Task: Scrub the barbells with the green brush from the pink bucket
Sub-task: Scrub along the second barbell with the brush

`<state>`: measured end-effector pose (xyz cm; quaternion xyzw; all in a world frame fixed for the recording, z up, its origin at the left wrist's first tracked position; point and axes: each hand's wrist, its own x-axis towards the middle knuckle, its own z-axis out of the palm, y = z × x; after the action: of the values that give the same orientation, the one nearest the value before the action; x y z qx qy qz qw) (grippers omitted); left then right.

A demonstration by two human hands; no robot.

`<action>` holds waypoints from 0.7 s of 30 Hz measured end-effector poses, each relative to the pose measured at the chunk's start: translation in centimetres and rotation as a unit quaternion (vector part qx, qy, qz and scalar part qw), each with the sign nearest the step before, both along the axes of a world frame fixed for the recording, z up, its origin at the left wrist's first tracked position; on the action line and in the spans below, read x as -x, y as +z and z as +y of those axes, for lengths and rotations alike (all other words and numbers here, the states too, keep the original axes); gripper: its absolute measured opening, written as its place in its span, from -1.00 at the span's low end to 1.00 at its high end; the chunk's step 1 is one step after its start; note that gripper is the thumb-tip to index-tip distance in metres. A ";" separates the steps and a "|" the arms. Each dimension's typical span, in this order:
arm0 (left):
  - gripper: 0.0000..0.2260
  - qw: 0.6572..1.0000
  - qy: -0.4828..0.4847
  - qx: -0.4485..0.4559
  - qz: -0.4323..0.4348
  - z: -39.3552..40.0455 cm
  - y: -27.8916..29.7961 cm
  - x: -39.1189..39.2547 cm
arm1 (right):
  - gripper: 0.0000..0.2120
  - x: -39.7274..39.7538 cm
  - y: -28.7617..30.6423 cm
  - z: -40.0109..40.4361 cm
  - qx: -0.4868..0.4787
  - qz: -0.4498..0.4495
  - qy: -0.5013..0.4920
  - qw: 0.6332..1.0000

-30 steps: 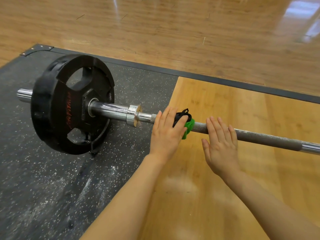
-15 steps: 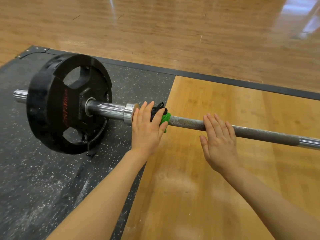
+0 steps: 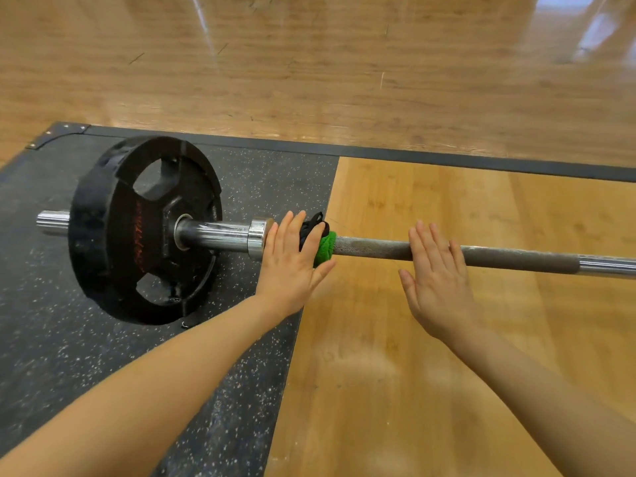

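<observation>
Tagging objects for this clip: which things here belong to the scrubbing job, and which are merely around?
In the job:
- green brush, under left hand
- barbell, touched by right hand

Merely around:
- black weight plate
- rubber mat
- wooden floor

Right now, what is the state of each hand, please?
Left hand: fingers straight, pressing the green brush against the barbell shaft; open.
Right hand: fingers straight, resting flat on the shaft; open, holding nothing.
</observation>
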<state>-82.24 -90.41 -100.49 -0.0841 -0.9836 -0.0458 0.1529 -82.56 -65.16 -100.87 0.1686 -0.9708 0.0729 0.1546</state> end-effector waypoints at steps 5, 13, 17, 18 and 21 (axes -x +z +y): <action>-0.48 0.999 0.015 -0.039 0.024 0.6 -0.7 0.3 | -0.42 -0.5 -1.0 0.7 -0.002 0.016 -0.045 0.999; -0.53 0.996 0.020 -0.066 0.061 0.7 -1.3 1.8 | -0.42 0.7 -0.5 1.3 -0.014 -0.001 -0.016 1.000; -0.53 0.994 0.022 -0.075 0.071 0.8 -1.0 3.1 | -0.42 1.0 -0.4 1.1 -0.018 -0.001 -0.029 0.999; -0.52 0.994 0.023 -0.077 0.072 0.8 -0.9 3.5 | -0.42 1.1 -0.4 1.0 -0.017 -0.001 -0.033 0.999; -0.53 0.994 0.022 -0.080 0.070 0.7 -0.4 4.8 | -0.43 1.7 -0.7 0.9 -0.015 0.001 -0.046 0.999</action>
<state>-87.06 -89.67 -100.93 -0.0530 -0.9653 -0.1149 0.2286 -84.26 -64.28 -101.61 0.1263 -0.9783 0.0511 0.1561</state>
